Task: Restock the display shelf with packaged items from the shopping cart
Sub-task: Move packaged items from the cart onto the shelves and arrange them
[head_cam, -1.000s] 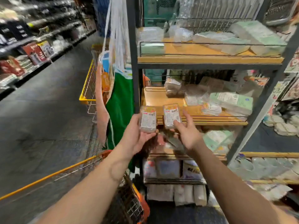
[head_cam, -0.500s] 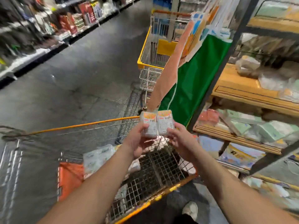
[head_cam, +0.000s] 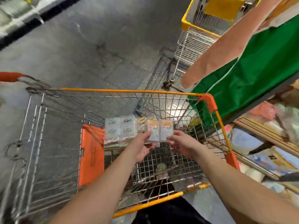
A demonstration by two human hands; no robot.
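Observation:
Over the wire shopping cart [head_cam: 126, 91] I hold two small clear packets with orange-yellow labels, side by side. My left hand [head_cam: 143, 147] grips the left packet [head_cam: 152, 131] from below. My right hand [head_cam: 182, 145] pinches the right packet [head_cam: 166, 130] at its lower edge. Behind them in the cart stands a clear multi-pack [head_cam: 120, 129] and another orange-labelled packet [head_cam: 141, 125]. The display shelf [head_cam: 262, 136] runs along the right edge, with blurred packaged goods on its wooden boards.
A green and salmon bag [head_cam: 252, 67] hangs off the shelf frame, right above the cart's far right corner. A second, yellow-rimmed cart [head_cam: 199, 28] stands further down the aisle. An orange flap [head_cam: 92, 154] folds down inside my cart. Grey floor lies to the left.
My view swung from the shelf down and left to the cart. Both hands, still holding the two packets, came down with it and now hover over the cart basket.

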